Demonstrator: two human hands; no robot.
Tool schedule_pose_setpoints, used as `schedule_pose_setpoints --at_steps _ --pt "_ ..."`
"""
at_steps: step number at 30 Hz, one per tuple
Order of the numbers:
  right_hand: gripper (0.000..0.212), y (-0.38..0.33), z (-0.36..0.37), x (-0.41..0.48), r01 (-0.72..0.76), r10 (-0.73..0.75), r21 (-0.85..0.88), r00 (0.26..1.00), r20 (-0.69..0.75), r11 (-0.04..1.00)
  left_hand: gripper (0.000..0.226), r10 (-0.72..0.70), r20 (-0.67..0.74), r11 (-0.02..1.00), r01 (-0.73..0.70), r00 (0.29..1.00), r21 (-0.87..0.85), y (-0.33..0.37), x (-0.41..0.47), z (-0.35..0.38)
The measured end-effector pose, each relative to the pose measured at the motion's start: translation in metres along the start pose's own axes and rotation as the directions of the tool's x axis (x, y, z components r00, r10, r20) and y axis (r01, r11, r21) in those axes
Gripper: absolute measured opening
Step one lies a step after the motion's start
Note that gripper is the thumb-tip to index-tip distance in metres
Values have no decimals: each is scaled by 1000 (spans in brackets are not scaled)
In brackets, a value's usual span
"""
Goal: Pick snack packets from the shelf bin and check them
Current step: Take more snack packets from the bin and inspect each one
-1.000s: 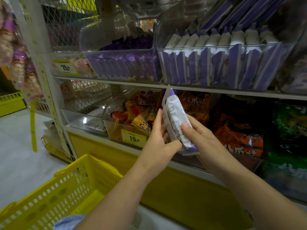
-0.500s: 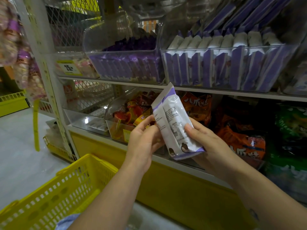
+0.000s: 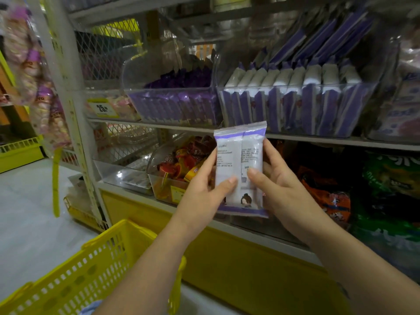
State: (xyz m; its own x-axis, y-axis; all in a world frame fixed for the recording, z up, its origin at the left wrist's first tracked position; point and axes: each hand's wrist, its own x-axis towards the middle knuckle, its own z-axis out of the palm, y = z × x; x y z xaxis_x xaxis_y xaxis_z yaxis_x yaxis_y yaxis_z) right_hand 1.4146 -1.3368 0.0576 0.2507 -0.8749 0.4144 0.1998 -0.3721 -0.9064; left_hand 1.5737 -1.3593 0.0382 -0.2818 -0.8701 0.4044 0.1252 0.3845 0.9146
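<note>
A: Where is the packet (image 3: 240, 164)?
B: Upright in front of the shelves, with the left hand (image 3: 204, 194) gripping its left edge and the right hand (image 3: 280, 187) its right edge.
A: And around the packet?
B: The upper bin (image 3: 293, 87) stands just above and behind it, with a second bin (image 3: 172, 89) above to its left. A low bin (image 3: 164, 189) lies behind to its left, bags (image 3: 329, 201) behind to its right, and the basket (image 3: 106, 237) below to its left.

A shop: stocked shelf bins (image 3: 295, 110) (price tag (image 3: 102, 108)), basket (image 3: 91, 269).

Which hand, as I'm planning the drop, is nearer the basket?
Left. The left hand holds the packet edge nearer the basket, above it; the right hand holds the far edge.
</note>
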Motion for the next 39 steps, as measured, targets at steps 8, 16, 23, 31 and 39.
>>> schedule_pose_setpoints --at_steps 8,16,23,31,39 --pt "53 -73 12 36 158 -184 -117 945 -269 981 65 317 -49 940 -307 947 146 83 19 4" --pt "35 -109 14 88 -27 -97 -392 951 -293 920 46 394 -354 912 -314 848 263 121 58 13" --pt "25 -158 -30 132 11 -101 -937 994 -26 349 29 459 -296 787 -229 838 573 142 125 -5" --pt "27 -181 -80 198 52 -9 -973 998 55 -225 27 451 -89 526 -185 888 830 153 206 -9" --pt "17 -162 -81 262 98 194 -983 979 67 -156 28 299 -96 463 -57 949 884 147 274 -5"
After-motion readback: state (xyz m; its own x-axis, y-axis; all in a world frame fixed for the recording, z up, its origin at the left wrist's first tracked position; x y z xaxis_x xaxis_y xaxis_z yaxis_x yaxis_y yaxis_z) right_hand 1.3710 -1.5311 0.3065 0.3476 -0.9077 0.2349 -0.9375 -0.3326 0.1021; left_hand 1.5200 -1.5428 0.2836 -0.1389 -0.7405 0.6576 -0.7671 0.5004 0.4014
